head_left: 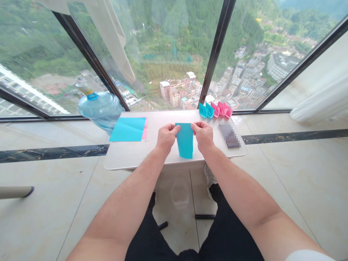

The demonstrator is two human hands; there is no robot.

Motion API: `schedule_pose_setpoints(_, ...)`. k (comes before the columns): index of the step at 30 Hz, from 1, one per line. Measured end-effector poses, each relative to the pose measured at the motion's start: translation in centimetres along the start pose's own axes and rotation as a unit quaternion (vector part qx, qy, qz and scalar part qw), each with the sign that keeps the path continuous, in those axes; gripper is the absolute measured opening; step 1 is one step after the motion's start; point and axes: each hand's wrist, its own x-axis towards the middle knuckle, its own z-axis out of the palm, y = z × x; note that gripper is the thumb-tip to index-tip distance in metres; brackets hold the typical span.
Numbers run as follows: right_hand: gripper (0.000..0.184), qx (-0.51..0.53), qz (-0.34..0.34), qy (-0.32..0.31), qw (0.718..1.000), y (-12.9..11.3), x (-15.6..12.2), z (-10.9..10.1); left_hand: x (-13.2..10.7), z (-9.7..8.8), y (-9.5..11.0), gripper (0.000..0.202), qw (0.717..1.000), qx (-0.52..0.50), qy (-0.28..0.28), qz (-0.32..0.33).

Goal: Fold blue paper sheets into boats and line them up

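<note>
1. head view, centre of frame: folded teal paper [185, 141], narrow and taller than wide, over the middle of a white table [130, 154]. lower edge close to the table's front rim. cannot tell whether lying flat or lifted a little.
2. just left of it: left hand [166, 137], thumb and fingers pinched shut on the paper's top left corner.
3. just right of it: right hand [203, 136], pinched the same way on the top right corner. hands apart, with the paper's width between them, both forearms bare and running down to the bottom of the frame.
4. left part of the table: flat teal sheet [127, 129] on top of a pink sheet [145, 128], only a thin pink strip showing at its right side.
5. far edge of the table, right of centre: two folded teal pieces [206, 110], then a row of folded pink pieces [222, 108] touching them.
6. right of the right hand: dark phone [230, 136], flat on the table, blurred.
7. upper left, beyond the table's corner: blue water bottle [100, 108] lying tilted against the window [174, 54].
8. bottom of frame: black shorts and pale tiled floor [54, 210].
</note>
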Motion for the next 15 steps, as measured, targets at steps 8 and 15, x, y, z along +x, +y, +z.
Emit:
schedule_pose_setpoints(8, 0.023, -0.003, -0.001, 0.006, 1.0, 0.1, -0.3, 0.3, -0.4, 0.0, 1.1, 0.026, 0.991, 0.098, 0.061, 0.066)
schedule_pose_setpoints(15, 0.024, -0.064, -0.048, -0.09, 0.993, 0.0, -0.1, -0.3, -0.2, -0.9, 2.2, 0.027, 0.973, 0.206, 0.026, 0.096)
